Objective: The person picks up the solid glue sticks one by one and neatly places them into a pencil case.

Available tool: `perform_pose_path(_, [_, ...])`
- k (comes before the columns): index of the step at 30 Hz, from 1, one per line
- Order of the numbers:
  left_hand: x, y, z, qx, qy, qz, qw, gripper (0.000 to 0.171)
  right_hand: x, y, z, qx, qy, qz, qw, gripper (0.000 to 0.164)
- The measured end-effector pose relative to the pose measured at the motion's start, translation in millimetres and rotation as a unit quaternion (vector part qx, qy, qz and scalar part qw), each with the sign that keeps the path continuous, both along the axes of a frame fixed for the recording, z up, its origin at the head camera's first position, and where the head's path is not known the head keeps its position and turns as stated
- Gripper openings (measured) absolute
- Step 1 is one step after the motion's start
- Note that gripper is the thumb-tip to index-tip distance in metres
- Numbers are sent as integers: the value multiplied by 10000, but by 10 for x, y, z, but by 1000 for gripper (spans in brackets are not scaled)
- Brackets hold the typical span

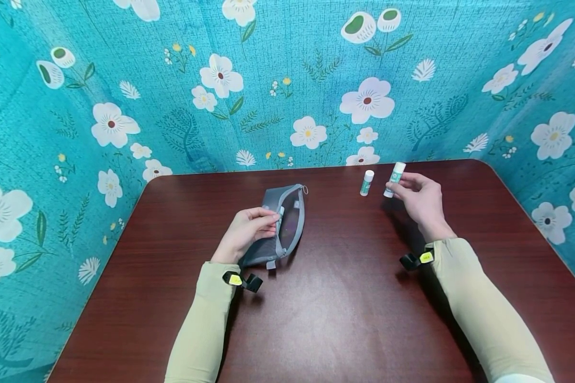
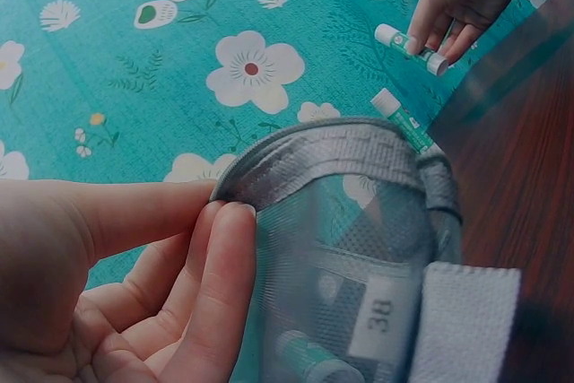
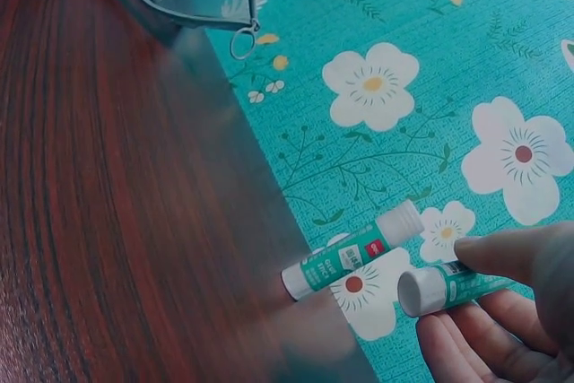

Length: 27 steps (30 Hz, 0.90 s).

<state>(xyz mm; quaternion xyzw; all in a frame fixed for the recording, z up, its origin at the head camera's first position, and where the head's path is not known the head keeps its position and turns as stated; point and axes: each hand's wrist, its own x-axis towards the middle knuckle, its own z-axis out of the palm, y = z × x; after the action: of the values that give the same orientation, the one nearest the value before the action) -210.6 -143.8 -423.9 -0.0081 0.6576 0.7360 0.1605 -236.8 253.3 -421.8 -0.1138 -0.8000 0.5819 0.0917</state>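
Note:
A grey mesh zipper pouch lies unzipped on the table, and my left hand pinches its near-left rim between thumb and fingers. Through the mesh in the left wrist view a green-and-white glue stick shows inside the pouch. My right hand grips another glue stick, lifted off the table and slightly tilted. Just left of it a further glue stick stands upright on the table, untouched. The right wrist view shows the held stick's white end beside the standing one.
The dark red wooden table runs back to a blue flowered cloth hanging behind and at both sides. A metal ring hangs from the pouch's zipper. Each wrist carries a black camera mount.

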Motion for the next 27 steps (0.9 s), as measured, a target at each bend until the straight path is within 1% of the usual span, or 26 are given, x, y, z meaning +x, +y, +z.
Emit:
perform_pose_path(10, [1,-4,7,-16,-11,-18,10000,17,23,-54,47,19,109,55,9999,56])
perform_pose_path(17, [0,0,2,91,19,-6,10000,14,23,-113,70,-145,328,72,9993,50])
perform_pose_path(27, [-4,9,1,112,-8,31,9999,14,40,-221,135,-271,461,212,9983,50])
